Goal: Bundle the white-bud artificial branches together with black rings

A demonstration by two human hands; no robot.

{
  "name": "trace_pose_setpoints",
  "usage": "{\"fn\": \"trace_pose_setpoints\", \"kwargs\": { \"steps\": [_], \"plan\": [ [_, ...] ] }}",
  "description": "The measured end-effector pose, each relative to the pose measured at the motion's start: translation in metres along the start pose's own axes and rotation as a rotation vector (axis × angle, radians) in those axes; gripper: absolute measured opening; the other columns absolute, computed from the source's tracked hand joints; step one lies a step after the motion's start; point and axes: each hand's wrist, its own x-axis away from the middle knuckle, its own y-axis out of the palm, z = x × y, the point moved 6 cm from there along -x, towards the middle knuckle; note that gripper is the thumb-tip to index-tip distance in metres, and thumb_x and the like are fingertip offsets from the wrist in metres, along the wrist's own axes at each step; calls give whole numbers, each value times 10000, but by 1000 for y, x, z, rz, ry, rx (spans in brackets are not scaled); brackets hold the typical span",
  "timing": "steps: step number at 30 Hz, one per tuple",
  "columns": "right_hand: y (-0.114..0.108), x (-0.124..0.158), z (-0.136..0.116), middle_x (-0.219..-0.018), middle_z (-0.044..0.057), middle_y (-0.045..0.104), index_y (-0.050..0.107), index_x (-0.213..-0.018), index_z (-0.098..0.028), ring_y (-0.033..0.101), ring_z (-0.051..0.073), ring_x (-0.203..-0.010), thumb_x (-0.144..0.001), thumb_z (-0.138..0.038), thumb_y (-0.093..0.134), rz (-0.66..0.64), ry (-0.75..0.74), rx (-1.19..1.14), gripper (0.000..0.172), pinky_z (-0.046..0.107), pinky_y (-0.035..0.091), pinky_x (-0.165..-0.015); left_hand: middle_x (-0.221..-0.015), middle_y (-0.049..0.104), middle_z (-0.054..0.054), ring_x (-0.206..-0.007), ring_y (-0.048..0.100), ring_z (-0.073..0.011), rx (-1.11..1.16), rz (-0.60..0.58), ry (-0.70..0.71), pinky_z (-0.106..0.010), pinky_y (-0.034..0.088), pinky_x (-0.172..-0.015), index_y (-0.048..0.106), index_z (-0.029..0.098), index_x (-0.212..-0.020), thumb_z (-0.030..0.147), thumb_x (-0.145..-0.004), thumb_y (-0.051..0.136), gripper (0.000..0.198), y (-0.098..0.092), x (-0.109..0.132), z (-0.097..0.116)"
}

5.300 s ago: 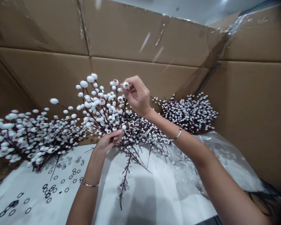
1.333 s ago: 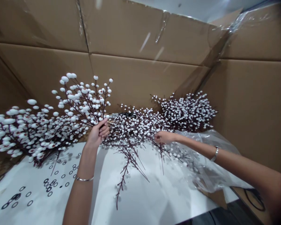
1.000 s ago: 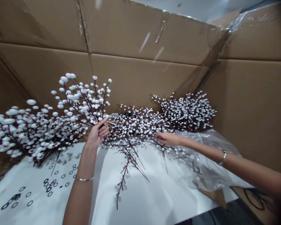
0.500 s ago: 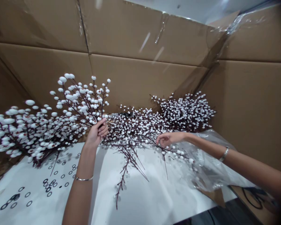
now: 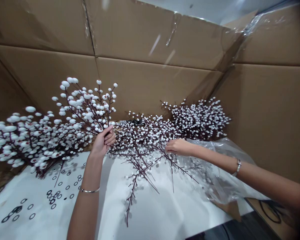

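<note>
Since half a second ago the right grip (image 5: 178, 147) has sunk back onto the pile, and the twigs under it have fanned toward the near edge.

Nearest, small black rings (image 5: 52, 200) dot the white surface (image 5: 145, 216) at its near left corner. At mid-surface the left grip (image 5: 103, 141) is clenched on an upright bunch of white-berried dark-stemmed sprigs (image 5: 87, 103). To its right, across the tangled pile of berry sprigs (image 5: 142, 133), the right grip curls closed on one loose berry sprig (image 5: 175, 165), whose long axis runs from far to near, with the stems toward the near edge, beside a crumpled clear plastic bag (image 5: 222, 180). Brown cardboard walls (image 5: 152, 83) close the far edge.
</note>
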Motion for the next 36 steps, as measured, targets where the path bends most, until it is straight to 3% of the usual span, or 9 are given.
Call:
{"fn": "trace_pose_setpoints", "kwargs": {
  "steps": [4, 7, 11, 16, 20, 24, 28, 32, 36],
  "plan": [
    [-1, 10, 2, -1006, 169, 711, 674, -1041, -175, 677, 300, -920, -905, -91, 457, -21, 313, 133, 270, 370, 471, -700, -385, 264, 100, -282, 194, -19, -3, -2, 6, -161, 165, -301, 534, 138, -600, 195, -882, 595, 295, 1, 0, 1],
    [10, 24, 3, -857, 180, 724, 700, -827, -196, 702, 338, -803, -847, -158, 512, -125, 510, 62, 193, 404, 471, -617, -382, 264, 99, -281, 193, -21, -6, 0, 3, -163, 164, -298, 531, 139, -598, 192, -883, 593, 297, 1, -1, 1],
    [47, 36, -2, -455, 62, 568, 473, -387, -210, 627, 269, -524, -610, -519, 744, -306, 534, -179, 467, 364, 395, -483, -381, 264, 100, -280, 193, -22, -7, -6, 3, -163, 168, -297, 530, 141, -598, 193, -877, 601, 293, 1, -1, 0],
    [75, 45, -1, -485, 23, 613, 540, -456, -218, 586, 198, -507, -604, -457, 723, -431, 620, -652, 335, 329, 406, -504, -381, 263, 99, -282, 188, -23, 2, -15, 7, -167, 166, -298, 519, 144, -586, 189, -881, 592, 308, 3, 0, 0],
    [24, 47, 10, -716, 79, 720, 681, -716, -176, 606, 170, -630, -728, -548, 668, -325, 549, -879, 373, 285, 443, -578, -381, 257, 98, -286, 189, -23, 1, -20, 7, -167, 166, -300, 519, 142, -579, 188, -883, 586, 315, 3, 1, 1],
    [-29, 47, 12, -738, 67, 702, 714, -819, -155, 599, 152, -645, -720, -549, 702, -387, 458, -1012, 406, 270, 453, -616, -389, 267, 96, -290, 201, -22, 8, -17, 4, -168, 167, -301, 514, 146, -580, 187, -874, 602, 309, 3, 1, 1],
    [-44, 43, 11, -691, 55, 689, 710, -826, -147, 595, 159, -618, -694, -393, 744, -522, 454, -815, 282, 285, 437, -591, -384, 265, 101, -285, 189, -20, 1, -13, 2, -163, 161, -298, 531, 142, -599, 191, -868, 609, 284, 2, -1, 0],
    [-55, 36, 24, -634, 53, 676, 690, -700, -159, 580, 153, -593, -718, -238, 672, -490, 468, -579, 83, 283, 398, -568, -384, 258, 103, -282, 191, -20, -3, -20, -9, -163, 160, -294, 533, 142, -601, 197, -867, 612, 283, 1, -2, -1],
    [-62, 33, 25, -679, 27, 696, 698, -1014, -189, 623, 157, -643, -734, -297, 692, -509, 310, -883, 300, 268, 432, -600, -388, 254, 104, -281, 196, -19, -4, -14, -5, -158, 173, -300, 530, 144, -612, 196, -883, 598, 284, 0, -2, -1]
  ]
}}
